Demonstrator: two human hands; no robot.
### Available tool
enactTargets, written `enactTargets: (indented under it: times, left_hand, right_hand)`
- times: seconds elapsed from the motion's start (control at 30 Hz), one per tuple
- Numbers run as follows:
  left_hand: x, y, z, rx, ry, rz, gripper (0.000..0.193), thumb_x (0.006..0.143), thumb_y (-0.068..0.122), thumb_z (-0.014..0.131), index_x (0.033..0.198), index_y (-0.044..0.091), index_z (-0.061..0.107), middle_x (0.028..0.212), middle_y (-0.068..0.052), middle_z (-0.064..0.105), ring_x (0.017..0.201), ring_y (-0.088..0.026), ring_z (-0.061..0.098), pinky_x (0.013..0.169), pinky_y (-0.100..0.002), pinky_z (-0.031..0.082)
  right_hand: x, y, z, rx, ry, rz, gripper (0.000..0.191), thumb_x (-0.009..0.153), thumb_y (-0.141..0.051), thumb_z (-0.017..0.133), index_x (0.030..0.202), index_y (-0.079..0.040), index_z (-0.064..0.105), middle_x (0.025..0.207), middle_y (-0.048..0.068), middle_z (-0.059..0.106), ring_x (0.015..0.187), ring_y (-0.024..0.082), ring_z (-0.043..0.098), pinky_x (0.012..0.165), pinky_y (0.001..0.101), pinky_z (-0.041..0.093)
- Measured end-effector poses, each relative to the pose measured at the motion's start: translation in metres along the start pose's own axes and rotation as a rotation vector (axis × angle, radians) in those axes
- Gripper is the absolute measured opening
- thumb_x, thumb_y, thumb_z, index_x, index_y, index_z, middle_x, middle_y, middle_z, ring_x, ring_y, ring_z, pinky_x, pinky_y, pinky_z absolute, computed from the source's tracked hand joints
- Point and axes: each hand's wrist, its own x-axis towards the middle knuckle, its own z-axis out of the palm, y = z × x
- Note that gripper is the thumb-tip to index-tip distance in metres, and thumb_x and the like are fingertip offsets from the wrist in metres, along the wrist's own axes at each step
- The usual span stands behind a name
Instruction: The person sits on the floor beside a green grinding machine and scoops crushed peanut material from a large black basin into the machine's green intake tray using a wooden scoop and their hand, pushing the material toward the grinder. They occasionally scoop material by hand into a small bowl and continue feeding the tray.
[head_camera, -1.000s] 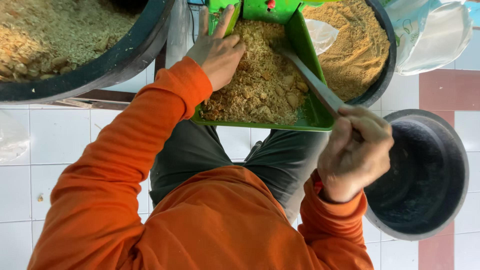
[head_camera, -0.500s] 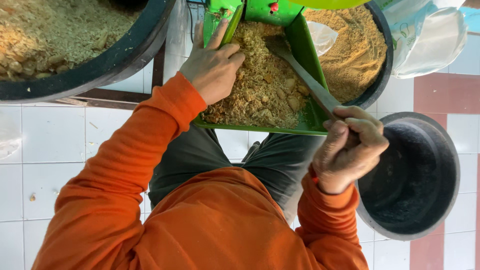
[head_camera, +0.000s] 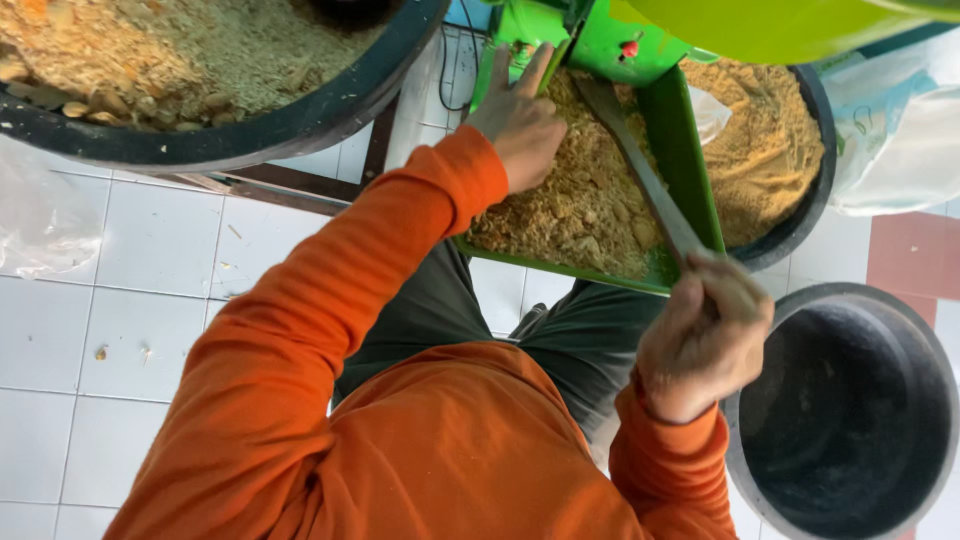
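Bag: white plastic (head_camera: 895, 130), top right beside dark tub (head_camera: 800, 215) | left hand (head_camera: 520, 125) – fingers spread flat on tan crumbs (head_camera: 580, 210) in green tray (head_camera: 690, 150) | right hand (head_camera: 705, 335) – gripping grey scraper (head_camera: 640, 165) lying across the crumbs | empty black bucket (head_camera: 850, 420), white tile floor (head_camera: 130, 260).

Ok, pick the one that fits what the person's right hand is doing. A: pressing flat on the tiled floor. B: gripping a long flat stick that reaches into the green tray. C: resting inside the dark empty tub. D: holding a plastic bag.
B: the right hand is closed around the end of a long flat stick that runs into the crumbly meal in the green tray.
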Motion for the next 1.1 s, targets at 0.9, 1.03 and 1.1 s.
enactTargets:
  times: [0.9,1.03,1.1]
  left_hand:
    - [-0.043,0.001,0.018,-0.346,0.365,0.114,0.032,0.09,0.016,0.066,0.118,0.008,0.076,0.121,-0.009,0.07,0.133,-0.047,0.045,0.112,-0.073,0.024]
    - [-0.048,0.002,0.018,-0.327,0.4,0.115,0.031,0.089,0.018,0.068,0.118,0.009,0.076,0.121,-0.008,0.071,0.134,-0.047,0.046,0.112,-0.076,0.023]
    - [-0.051,0.003,0.018,-0.325,0.407,0.119,0.027,0.091,0.022,0.069,0.115,0.011,0.077,0.12,-0.006,0.071,0.136,-0.047,0.045,0.112,-0.076,0.023]
  right_hand:
    - [0.012,-0.013,-0.038,-0.03,-0.003,0.114,0.011,0.11,0.007,0.066,0.114,0.001,0.057,0.116,0.016,0.072,0.084,0.015,0.071,0.072,0.024,0.059]
    - [0.01,0.009,-0.002,-0.135,-0.183,-0.01,0.013,0.11,0.0,0.072,0.115,-0.001,0.061,0.121,0.014,0.073,0.1,0.02,0.075,0.084,0.0282,0.063]
    - [0.011,0.014,0.018,-0.079,-0.203,-0.01,0.014,0.108,-0.001,0.074,0.113,-0.001,0.06,0.12,0.013,0.073,0.103,0.021,0.075,0.086,0.0296,0.063]
